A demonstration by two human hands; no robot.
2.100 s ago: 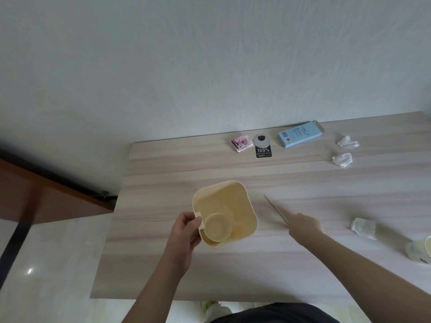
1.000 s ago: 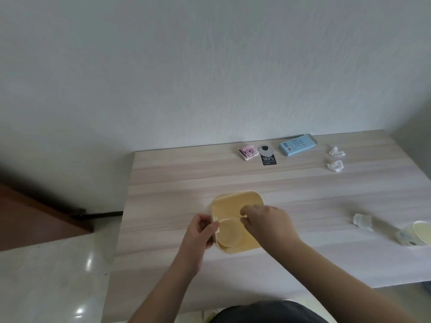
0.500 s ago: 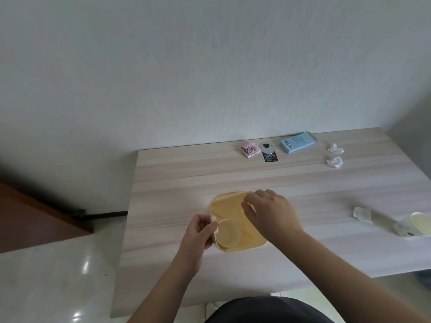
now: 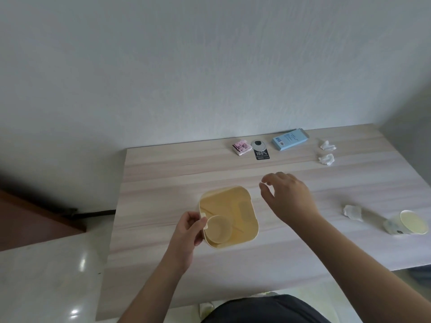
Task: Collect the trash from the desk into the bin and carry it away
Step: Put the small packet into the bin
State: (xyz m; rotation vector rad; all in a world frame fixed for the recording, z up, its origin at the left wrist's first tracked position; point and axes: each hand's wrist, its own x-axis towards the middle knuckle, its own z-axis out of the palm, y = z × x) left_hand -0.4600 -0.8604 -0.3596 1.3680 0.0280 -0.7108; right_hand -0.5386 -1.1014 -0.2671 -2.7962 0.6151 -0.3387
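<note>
2 hands were up: my left hand (image 4: 189,227) pinched the bin (image 4: 229,216) rim, my right hand (image 4: 288,197) hung open, empty; I judged the tissues (image 4: 326,158) near the desk's (image 4: 163,178) far edge wanted a light pinch.

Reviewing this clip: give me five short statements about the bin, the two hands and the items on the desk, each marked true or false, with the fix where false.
1. The left hand grips the yellow bin at its rim. True.
2. The right hand holds a crumpled tissue. False: it is empty, fingers spread, above the desk beside the bin.
3. A thin stick and a round cup lie inside the bin. True.
4. The paper cup at the right stands upright. False: it lies on its side.
5. The blue box is in the bin. False: it lies near the wall.
</note>
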